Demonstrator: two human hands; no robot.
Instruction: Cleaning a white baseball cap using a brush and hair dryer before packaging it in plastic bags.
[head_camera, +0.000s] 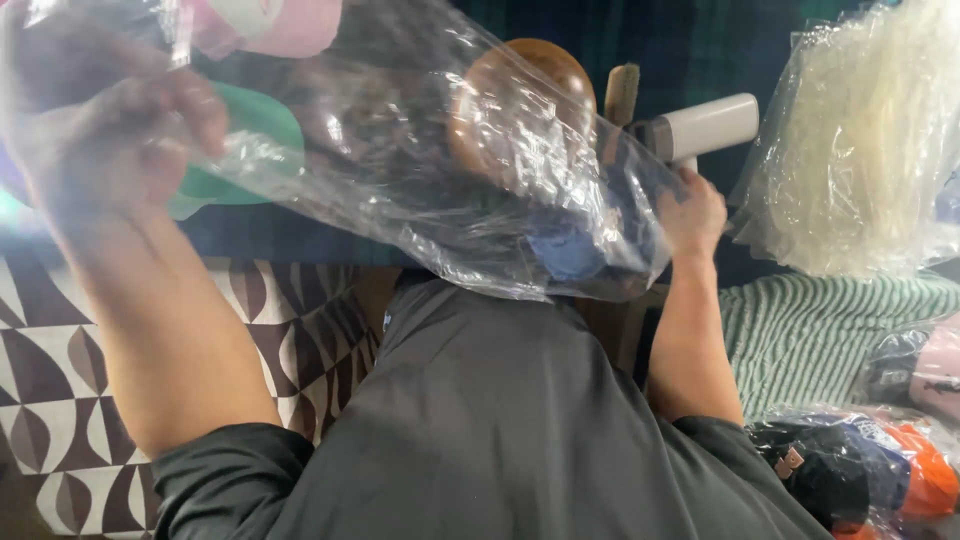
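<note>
Clear, crinkled plastic bag (400, 150), stretched across the upper middle of the view from ten o'clock to three o'clock, held up above the person's dark grey lap. The left hand (120, 130), at ten o'clock, is closed in a fist around one end of the film. The right hand (692, 212), at three o'clock, appears to pinch the opposite end, though its fingers are partly hidden behind the plastic, so its exact closure cannot be told. Through the film show a round brown wooden form (520, 100) and a blue shape below it; whether these lie inside or behind the bag cannot be told. A white cylindrical handheld appliance (710, 125) stands at two o'clock. A stack of clear plastic bags (860, 140) lies at the right edge, and bagged caps in dark blue and orange (860, 470) rest at five o'clock. The film is judged light, limp and slippery, prone to tearing; it is best gripped by gathered edges.
</note>
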